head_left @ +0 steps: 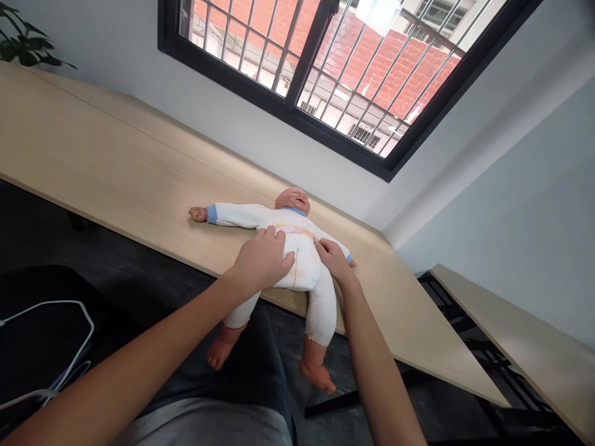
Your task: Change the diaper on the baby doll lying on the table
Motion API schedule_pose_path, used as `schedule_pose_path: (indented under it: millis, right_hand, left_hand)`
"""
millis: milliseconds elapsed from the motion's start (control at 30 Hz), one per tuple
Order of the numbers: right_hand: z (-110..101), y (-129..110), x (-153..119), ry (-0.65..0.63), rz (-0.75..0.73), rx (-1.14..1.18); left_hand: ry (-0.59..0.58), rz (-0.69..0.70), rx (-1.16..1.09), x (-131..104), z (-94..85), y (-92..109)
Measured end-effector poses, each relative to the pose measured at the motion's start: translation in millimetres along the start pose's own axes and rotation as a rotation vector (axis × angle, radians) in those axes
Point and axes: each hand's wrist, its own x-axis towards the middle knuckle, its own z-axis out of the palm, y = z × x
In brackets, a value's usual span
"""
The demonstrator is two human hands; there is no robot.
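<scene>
A baby doll (304, 266) in a white long-sleeved outfit with blue cuffs and collar lies face up on the wooden table (139, 179). Its head points towards the wall, and its bare feet hang over the front edge. Pressed against the doll's waist, on the left of the view, is my left hand (264, 259), fingers curled over the outfit and thumb on the belly. On the opposite side of the waist my right hand (333, 257) is closed at the cloth, its fingertips partly hidden. Faint coloured marks run across the doll's chest and belly.
Behind the table stands a white wall with a barred, black-framed window (288, 111). A green plant (28, 46) is at the far left. White cables (69, 303) lie on something dark at lower left. Another wooden table (515, 334) stands at right.
</scene>
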Motion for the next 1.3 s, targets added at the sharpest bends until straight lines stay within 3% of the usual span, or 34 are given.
schedule_pose_path:
  millis: [267, 400, 467, 567, 700, 900, 1033, 1167, 1233, 1300]
  right_hand:
    - [2.0, -0.4, 4.1, 0.081, -0.054, 0.033]
    - [-3.2, -29.1, -8.8, 0.093, -0.093, 0.116]
    - [-3.0, -49.0, -22.2, 0.011, -0.146, 0.117]
    - [1.7, -70.8, -40.2, -0.003, -0.211, -0.087]
    - [3.3, -79.9, -48.6, -0.027, -0.157, -0.192]
    - [-12.5, -87.4, -57.3, -0.045, -0.051, -0.143]
    - [-28.3, -81.5, -52.6, -0.010, 0.076, 0.006]
    - [-29.7, -56.3, -26.7, 0.168, 0.186, 0.059]
    - [-21.9, -41.8, -13.2, 0.242, 0.176, 0.038]
    - [-13.5, -30.7, -3.4, 0.148, 0.068, 0.051]
  left_hand:
    - [-0.016, -0.006, 0.012, 1.4, -0.5, 1.7]
    - [-0.031, 0.003, 0.020, 2.7, -3.2, 1.4]
    - [-0.055, 0.020, 0.007, 4.8, -5.8, -2.0]
    - [-0.102, 0.045, -0.053, 9.4, -10.2, -10.7]
    - [-0.123, 0.080, -0.153, 13.2, -15.7, -21.4]
    - [-0.137, 0.120, -0.335, 6.7, -27.7, -29.4]
    - [-0.108, 0.088, -0.458, 9.2, -31.9, -37.4]
    - [-0.006, 0.057, -0.526, 25.6, -27.0, -42.4]
    - [-0.018, 0.157, -0.526, 32.7, -22.9, -40.2]
    - [-0.105, 0.290, -0.505, 37.7, -19.9, -35.7]
